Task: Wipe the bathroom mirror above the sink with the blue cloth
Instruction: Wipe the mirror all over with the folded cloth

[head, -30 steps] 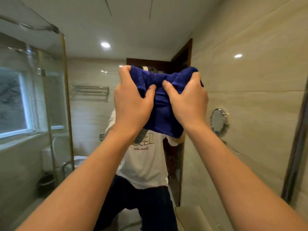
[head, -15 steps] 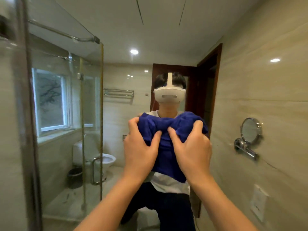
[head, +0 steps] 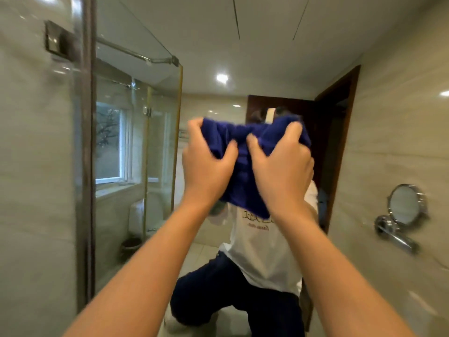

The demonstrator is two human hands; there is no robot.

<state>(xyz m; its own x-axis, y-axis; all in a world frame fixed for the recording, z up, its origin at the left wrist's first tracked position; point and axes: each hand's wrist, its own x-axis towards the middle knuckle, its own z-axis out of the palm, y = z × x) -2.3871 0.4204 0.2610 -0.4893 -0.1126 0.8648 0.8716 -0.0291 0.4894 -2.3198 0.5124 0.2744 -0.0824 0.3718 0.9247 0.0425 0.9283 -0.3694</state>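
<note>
While the bathroom mirror (head: 243,57) fills the view, the blue cloth (head: 243,166) is held bunched against its glass, right of the reflected shower enclosure (head: 136,142). The cloth is gripped by both hands, the left hand (head: 206,166) and right hand (head: 281,166) side by side, thumbs nearly touching.

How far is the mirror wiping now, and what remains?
Done: the cloth is picked up and raised to the mirror. In hand: left hand and right hand both grip it, bunched, in front of the reflection. Left: cannot tell which areas are wiped; the glass shows no clear marks.
</note>
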